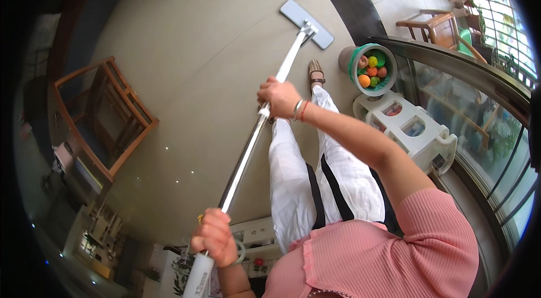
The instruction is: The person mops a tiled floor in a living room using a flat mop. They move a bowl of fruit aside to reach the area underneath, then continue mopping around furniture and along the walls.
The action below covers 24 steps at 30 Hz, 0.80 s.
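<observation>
I hold a flat mop by its long silver pole (248, 146). My right hand (279, 98) grips the pole about halfway down. My left hand (215, 237) is closed around the pole near its white top end. The grey rectangular mop head (307, 23) lies flat on the beige floor (186, 61) ahead of my foot in a brown shoe (315, 72). My white trousers with black stripes and pink top fill the lower right.
A grey bucket (354, 61) with colourful balls stands right of the mop head, next to a white plastic stand (411, 129). A curved glass door (479, 123) runs along the right. A wooden frame chair (107, 117) stands at left, a small wooden table (437, 24) at far right.
</observation>
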### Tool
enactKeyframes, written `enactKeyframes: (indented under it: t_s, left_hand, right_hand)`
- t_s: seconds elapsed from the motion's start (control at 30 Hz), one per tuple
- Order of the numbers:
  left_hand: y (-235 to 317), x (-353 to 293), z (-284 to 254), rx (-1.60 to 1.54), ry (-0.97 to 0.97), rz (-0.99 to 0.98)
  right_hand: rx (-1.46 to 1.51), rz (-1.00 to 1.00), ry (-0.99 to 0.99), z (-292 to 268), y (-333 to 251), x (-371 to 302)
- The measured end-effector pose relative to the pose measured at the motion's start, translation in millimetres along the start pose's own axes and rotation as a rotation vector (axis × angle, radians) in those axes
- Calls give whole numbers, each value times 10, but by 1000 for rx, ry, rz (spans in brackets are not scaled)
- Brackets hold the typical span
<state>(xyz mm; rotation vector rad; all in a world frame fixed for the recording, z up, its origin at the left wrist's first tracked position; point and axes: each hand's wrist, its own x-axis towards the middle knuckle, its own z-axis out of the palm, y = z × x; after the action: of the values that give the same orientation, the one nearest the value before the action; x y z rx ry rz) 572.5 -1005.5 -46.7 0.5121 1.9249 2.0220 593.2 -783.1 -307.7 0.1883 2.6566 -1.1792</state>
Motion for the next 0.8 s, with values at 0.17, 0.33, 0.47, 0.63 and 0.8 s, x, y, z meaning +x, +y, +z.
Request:
enactKeyframes:
  t_s: [0.17,0.33,0.47,0.63,0.8]
  left_hand:
    - [682,-532,-916,62,95,2]
    - [1010,-833,-1260,89,163,-7]
    - [847,-751,-1191,-66,255,123]
    - [431,-513,-719,-159,339,123]
    - [-357,140,190,-238,222,69]
  right_hand:
    - [142,-60,-137,952,-1331,45]
    - [176,-196,-403,1244,-1931,69]
    - [72,-304,-497,1109,-1818,201]
    - [-26,-260,-392,559,-1056,220]
    - [-114,-90,-168,-250,199,403]
